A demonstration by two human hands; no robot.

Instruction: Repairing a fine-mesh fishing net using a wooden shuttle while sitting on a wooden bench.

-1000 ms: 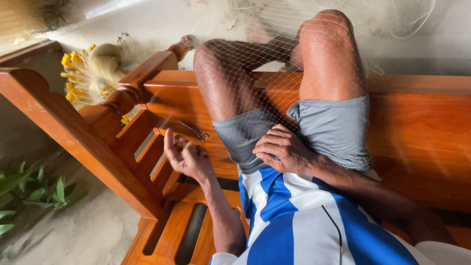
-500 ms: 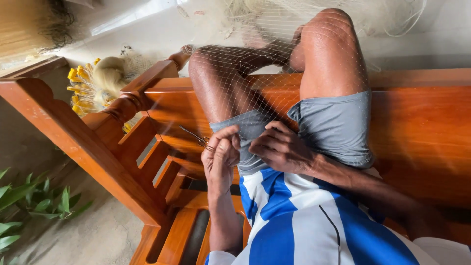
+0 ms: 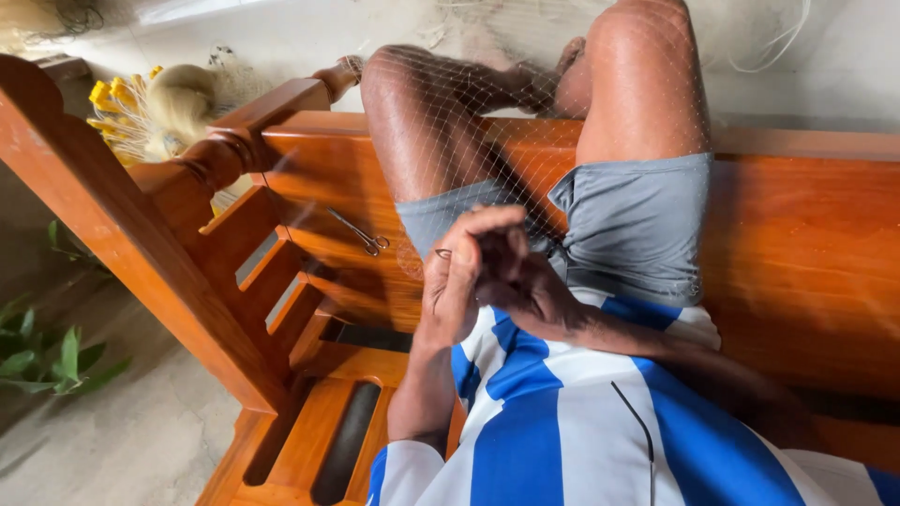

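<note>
I sit on an orange wooden bench [image 3: 806, 244] with a fine, pale fishing net [image 3: 487, 122] draped over both bare knees and my grey shorts. Both hands meet in front of my lap. My left hand [image 3: 457, 274] is raised with its fingers pinched together on the net's mesh. Touching it on the right, my right hand [image 3: 523, 286] has its fingers closed on the same patch of net. A small pair of scissors [image 3: 360, 231] lies on the seat just left of my left hand.
The bench's turned armrest and slats [image 3: 234, 178] rise at the left. Behind it lies a bundle of yellow floats and pale netting [image 3: 141, 108]. Green leaves [image 3: 47, 356] grow at the lower left beside the concrete floor [image 3: 141, 440].
My left hand has left the seat near the scissors and risen to the right to join my right hand on the net. The view has drawn closer to my lap.
</note>
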